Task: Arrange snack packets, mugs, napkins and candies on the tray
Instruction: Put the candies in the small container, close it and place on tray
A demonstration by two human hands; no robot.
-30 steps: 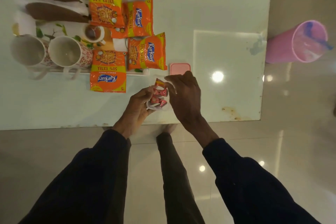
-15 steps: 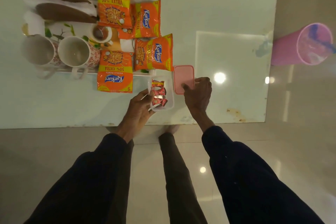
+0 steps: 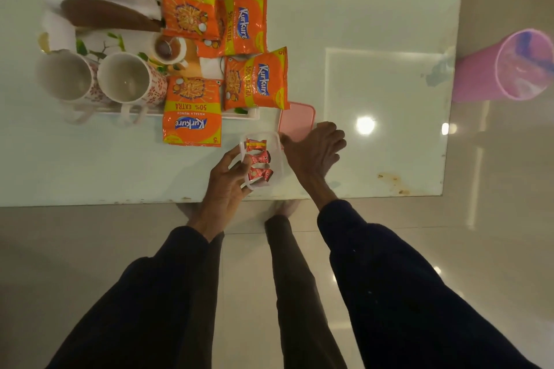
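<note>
The left hand (image 3: pixel 226 186) grips the near-left edge of a small clear plastic box (image 3: pixel 277 159) holding red-wrapped candies (image 3: pixel 258 159), which sits on the pale glass table (image 3: pixel 359 24) just in front of the white leaf-printed tray (image 3: pixel 99 39). The right hand (image 3: pixel 314 150) hovers at the box's right side, fingers loosely spread and holding nothing, over the pink rectangular lid (image 3: pixel 295 120). On the tray lie four orange Kurkure snack packets (image 3: pixel 254 81), beside two white floral mugs (image 3: pixel 126 79).

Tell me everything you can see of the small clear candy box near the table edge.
The candy box is a small clear plastic rectangle with rounded corners, open, resting on the table near its front edge. Three red-wrapped candies lie inside. The left hand grips its left side; the right hand touches its right rim. Its pink lid lies just behind.
</note>
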